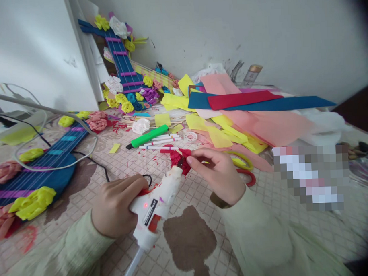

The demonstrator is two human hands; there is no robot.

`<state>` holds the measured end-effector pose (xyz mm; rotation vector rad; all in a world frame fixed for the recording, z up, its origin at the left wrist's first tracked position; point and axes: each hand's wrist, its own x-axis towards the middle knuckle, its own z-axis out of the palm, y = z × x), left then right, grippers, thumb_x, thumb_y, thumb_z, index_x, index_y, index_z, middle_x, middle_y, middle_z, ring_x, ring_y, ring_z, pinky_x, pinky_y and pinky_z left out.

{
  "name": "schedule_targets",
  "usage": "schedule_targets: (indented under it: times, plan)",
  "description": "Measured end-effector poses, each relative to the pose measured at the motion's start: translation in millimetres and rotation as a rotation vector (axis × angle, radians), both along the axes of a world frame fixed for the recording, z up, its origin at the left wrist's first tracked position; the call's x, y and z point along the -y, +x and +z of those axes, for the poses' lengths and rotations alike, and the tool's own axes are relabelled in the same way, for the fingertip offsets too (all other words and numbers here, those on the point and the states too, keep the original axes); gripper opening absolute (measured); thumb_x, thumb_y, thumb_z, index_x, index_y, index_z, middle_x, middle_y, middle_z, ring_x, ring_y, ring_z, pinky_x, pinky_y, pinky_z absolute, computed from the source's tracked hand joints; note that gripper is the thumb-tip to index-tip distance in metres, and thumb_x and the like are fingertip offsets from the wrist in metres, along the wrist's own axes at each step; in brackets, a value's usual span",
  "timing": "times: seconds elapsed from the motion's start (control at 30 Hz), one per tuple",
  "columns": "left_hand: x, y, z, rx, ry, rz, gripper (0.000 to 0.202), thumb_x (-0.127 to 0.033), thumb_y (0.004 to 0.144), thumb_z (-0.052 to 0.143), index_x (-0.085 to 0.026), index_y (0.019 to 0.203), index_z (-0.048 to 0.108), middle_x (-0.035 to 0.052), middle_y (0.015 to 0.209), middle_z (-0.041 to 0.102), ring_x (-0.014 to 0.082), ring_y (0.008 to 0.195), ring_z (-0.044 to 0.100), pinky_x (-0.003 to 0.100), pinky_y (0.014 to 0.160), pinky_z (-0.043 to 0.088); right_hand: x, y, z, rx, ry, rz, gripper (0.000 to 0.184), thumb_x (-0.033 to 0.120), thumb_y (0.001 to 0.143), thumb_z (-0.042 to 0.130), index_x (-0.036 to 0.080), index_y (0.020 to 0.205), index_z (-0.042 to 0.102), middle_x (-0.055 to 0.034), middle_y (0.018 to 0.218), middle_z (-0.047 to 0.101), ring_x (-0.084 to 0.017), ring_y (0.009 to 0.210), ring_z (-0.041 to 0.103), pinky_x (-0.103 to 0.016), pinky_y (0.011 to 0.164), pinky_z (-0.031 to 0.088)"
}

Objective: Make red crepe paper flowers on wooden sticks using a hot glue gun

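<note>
My left hand (115, 204) is closed around the handle of a white glue gun (154, 205) whose red light is on. Its nozzle points up and right at a crumpled red paper flower (179, 158). My right hand (217, 171) pinches that red flower between thumb and fingers, just above the patterned floor. Small red paper scraps lie scattered around the flower.
A green marker (147, 137) and thin pens (161, 143) lie beyond the hands. Coloured paper sheets (243, 111) pile up at the right, with yellow and red scissors (244, 168) near my right hand. A blue paper guitar with flowers (37, 167) lies at the left, another (122, 67) leans on the wall.
</note>
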<state>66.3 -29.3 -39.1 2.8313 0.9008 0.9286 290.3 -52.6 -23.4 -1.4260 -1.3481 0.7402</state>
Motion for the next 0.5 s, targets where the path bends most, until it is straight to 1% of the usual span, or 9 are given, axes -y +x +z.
schedule_targets:
  times: [0.23,0.33,0.4,0.5]
  plan:
    - [-0.9,0.2,-1.3,0.011,-0.001,-0.007,0.012,-0.007,0.075,0.045,-0.018,0.072,0.05,0.0013,0.06,0.059,0.0114,0.047,0.051,0.023,0.045,0.036,0.6,-0.2,1.1,-0.002,-0.009,-0.009,0.013,0.028,0.074,0.061,0.016,0.075,0.065,-0.0019,0.071,0.066,-0.012,0.06,0.056,-0.024,0.055,0.046]
    - [-1.3,0.6,-0.6,0.014,-0.023,0.003,0.01,-0.011,0.076,0.045,-0.018,0.072,0.051,0.0012,0.061,0.06,0.0109,0.047,0.051,0.023,0.045,0.036,0.4,0.1,0.8,0.008,0.0,-0.012,0.013,0.028,0.074,0.061,0.016,0.075,0.065,-0.0024,0.072,0.066,-0.013,0.063,0.057,-0.025,0.057,0.047]
    - [-0.9,1.1,1.4,0.033,-0.056,0.021,0.01,-0.016,0.077,0.045,-0.018,0.071,0.052,0.0009,0.061,0.06,0.0104,0.046,0.051,0.022,0.045,0.037,0.0,0.3,0.5,0.014,0.006,-0.026,0.012,0.028,0.073,0.06,0.016,0.074,0.065,-0.0026,0.072,0.067,-0.014,0.064,0.058,-0.026,0.058,0.047]
    - [-0.7,1.5,6.0,0.085,-0.156,0.077,0.012,-0.022,0.077,0.046,-0.018,0.07,0.054,0.0007,0.062,0.061,0.0104,0.049,0.053,0.021,0.046,0.039,-1.2,1.0,-0.2,0.021,-0.002,-0.042,0.012,0.028,0.072,0.061,0.016,0.074,0.065,-0.0033,0.073,0.068,-0.015,0.065,0.059,-0.027,0.058,0.048]
